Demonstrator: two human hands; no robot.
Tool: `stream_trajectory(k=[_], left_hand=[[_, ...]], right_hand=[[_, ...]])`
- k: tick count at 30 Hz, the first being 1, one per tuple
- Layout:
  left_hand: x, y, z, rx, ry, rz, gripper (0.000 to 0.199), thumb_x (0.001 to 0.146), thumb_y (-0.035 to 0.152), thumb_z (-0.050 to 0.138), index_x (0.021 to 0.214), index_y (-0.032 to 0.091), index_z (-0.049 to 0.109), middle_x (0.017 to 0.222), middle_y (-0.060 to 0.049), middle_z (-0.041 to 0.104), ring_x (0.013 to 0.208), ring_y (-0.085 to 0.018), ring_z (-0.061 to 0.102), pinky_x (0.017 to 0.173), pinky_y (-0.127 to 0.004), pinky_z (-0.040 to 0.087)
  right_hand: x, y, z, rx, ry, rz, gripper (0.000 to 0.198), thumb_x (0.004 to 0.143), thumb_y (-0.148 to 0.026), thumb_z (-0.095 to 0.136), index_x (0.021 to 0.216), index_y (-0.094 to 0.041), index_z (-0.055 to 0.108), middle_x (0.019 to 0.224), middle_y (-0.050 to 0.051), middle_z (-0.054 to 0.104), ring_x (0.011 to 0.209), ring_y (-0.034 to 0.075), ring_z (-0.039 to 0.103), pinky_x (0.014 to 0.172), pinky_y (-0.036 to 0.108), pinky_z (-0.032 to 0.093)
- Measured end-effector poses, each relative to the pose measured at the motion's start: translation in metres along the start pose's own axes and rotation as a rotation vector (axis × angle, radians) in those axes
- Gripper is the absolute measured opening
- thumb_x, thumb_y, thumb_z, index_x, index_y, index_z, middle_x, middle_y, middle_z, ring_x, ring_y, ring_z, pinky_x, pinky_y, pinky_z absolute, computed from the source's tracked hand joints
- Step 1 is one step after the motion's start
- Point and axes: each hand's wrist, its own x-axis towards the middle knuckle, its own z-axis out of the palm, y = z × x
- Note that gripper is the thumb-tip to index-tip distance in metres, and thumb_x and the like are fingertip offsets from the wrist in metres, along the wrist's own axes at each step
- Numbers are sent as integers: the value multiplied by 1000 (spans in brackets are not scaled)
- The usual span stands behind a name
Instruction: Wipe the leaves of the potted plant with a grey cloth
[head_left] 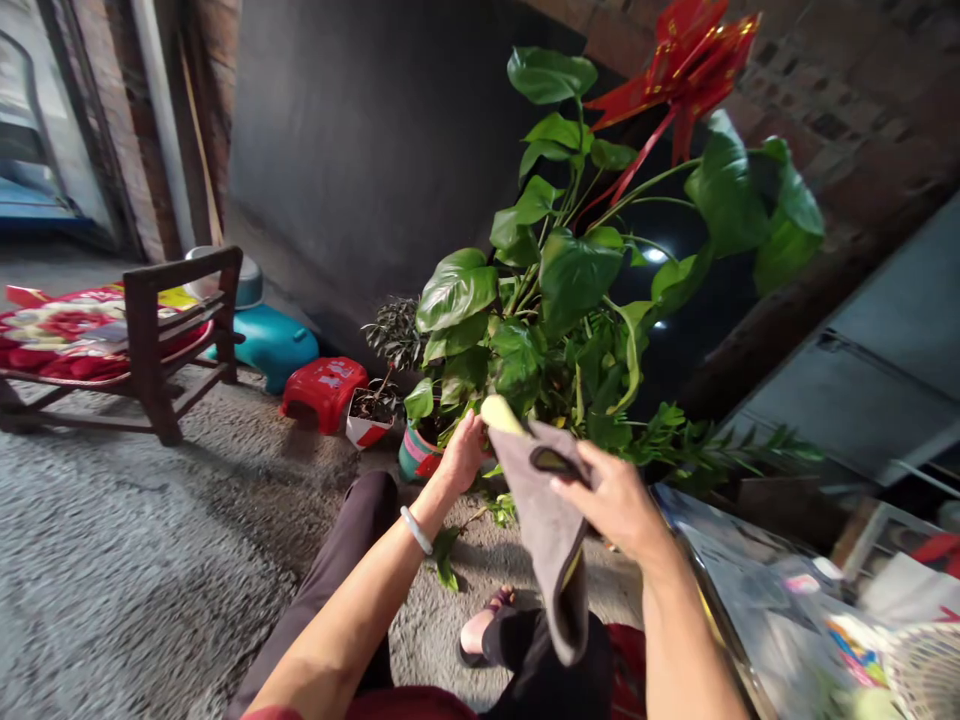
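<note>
My right hand (611,495) grips a grey cloth (529,480) with a yellow underside, its thumb and fingers pinching the folded upper part. The cloth hangs down in a point over my lap, and its yellow corner (501,415) sticks up at the upper left. My left hand (463,455) is just left of that corner, fingers stretched upward and close together, slightly blurred; whether it touches the cloth I cannot tell. A pale bracelet (416,530) circles my left wrist. Right in front of both hands stands a large leafy potted plant (517,350), its pot (416,455) partly hidden by my left hand.
A red bow (686,70) tops the plant. To the left are a small potted plant (373,405), a red stool (326,390), a teal plastic seat (274,345) and a wooden chair (142,340). A cluttered table (757,570) stands at the right. Fallen leaves (448,560) lie below.
</note>
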Motion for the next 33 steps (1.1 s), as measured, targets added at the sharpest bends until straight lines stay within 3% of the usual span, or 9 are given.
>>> stream_trajectory(k=[3, 5, 10, 13, 15, 20, 27, 30, 33], left_hand=[[-2, -1, 1, 62, 6, -3, 56, 98, 60, 58, 133, 19, 74, 132, -12, 76, 111, -29, 71, 85, -36, 53], [-3, -1, 3, 76, 14, -9, 56, 99, 59, 56, 134, 19, 73, 134, -12, 75, 111, -28, 71, 84, -35, 53], [-2, -1, 6, 30, 53, 39, 50, 95, 57, 63, 122, 16, 75, 108, -11, 78, 98, -26, 71, 85, -35, 54], [-2, 1, 3, 5, 73, 50, 51, 92, 58, 68, 118, 15, 75, 94, -9, 77, 92, -27, 72, 86, -38, 55], [-2, 1, 0, 54, 56, 35, 55, 93, 60, 65, 123, 15, 74, 101, -11, 78, 95, -28, 73, 85, -38, 55], [-2, 0, -1, 121, 23, 3, 55, 99, 60, 56, 133, 20, 72, 122, -12, 78, 103, -26, 72, 85, -35, 54], [6, -16, 5, 9, 135, 15, 42, 92, 58, 67, 96, 17, 77, 83, -8, 78, 89, -27, 75, 84, -37, 59], [11, -22, 8, -45, 203, 14, 40, 89, 57, 71, 90, 18, 76, 75, -6, 76, 83, -27, 75, 84, -38, 61], [12, -24, 13, -51, 236, 70, 42, 92, 59, 67, 102, 20, 77, 75, -4, 76, 81, -25, 73, 82, -37, 61]], right_hand=[[35, 0, -21, -181, 431, 134, 28, 84, -46, 68, 97, -21, 71, 85, 6, 74, 74, 25, 63, 67, 33, 44], [58, -4, -13, -301, 553, 205, 30, 87, -39, 67, 107, -18, 72, 97, 13, 77, 83, 28, 66, 72, 35, 44], [41, -17, 45, -296, 63, 106, 25, 88, -22, 64, 111, -20, 74, 101, 10, 80, 84, 24, 69, 70, 30, 40], [9, -17, 44, -146, -104, 82, 11, 89, -28, 66, 95, -23, 73, 85, 3, 78, 75, 20, 67, 67, 28, 39], [4, -15, 22, -89, -57, 93, 12, 90, -35, 67, 90, -23, 71, 80, 2, 76, 71, 20, 64, 65, 28, 38], [44, -13, -13, -294, 410, 247, 23, 93, -36, 66, 108, -20, 72, 98, 11, 78, 83, 25, 67, 69, 31, 38], [40, -33, 62, -42, 14, 171, 12, 88, -33, 72, 95, -23, 72, 88, 4, 79, 80, 22, 69, 69, 28, 42], [26, -32, 80, 119, 81, 217, 23, 89, -36, 71, 106, -23, 74, 103, 8, 82, 95, 26, 74, 82, 32, 52], [14, -22, 94, 318, 174, 153, 61, 81, -37, 78, 139, -21, 63, 133, 13, 76, 121, 29, 72, 103, 39, 56]])
